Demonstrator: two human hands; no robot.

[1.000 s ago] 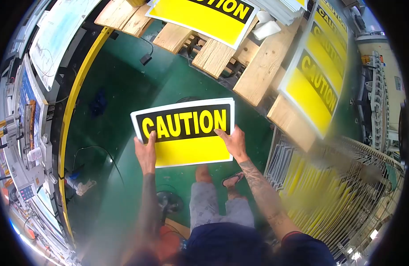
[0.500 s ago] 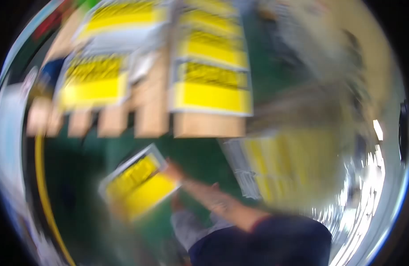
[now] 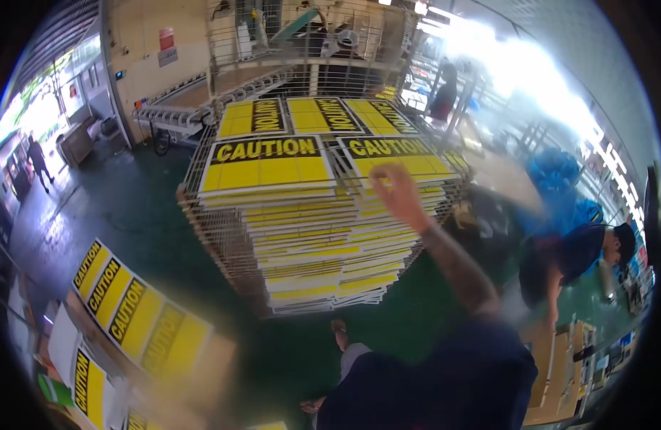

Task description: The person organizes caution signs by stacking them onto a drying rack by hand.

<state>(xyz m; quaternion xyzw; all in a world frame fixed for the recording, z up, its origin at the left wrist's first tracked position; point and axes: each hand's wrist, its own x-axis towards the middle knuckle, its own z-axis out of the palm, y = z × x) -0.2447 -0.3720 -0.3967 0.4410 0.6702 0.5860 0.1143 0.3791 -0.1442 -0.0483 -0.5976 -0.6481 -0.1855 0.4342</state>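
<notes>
The right hand (image 3: 396,188) reaches out with fingers loosely spread, blurred and holding nothing, over the wire rack (image 3: 223,244) stacked with CAUTION signs (image 3: 267,163). The top sign lies at its nine o'clock, just beside it. More signs lie flat at seven o'clock, apparently already moved; most of the stack remains. The left hand is out of view.

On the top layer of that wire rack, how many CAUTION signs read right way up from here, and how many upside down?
Signs reading right way up: 2
Signs reading upside down: 3
Total: 5, counting only signs with legible wording.
</notes>
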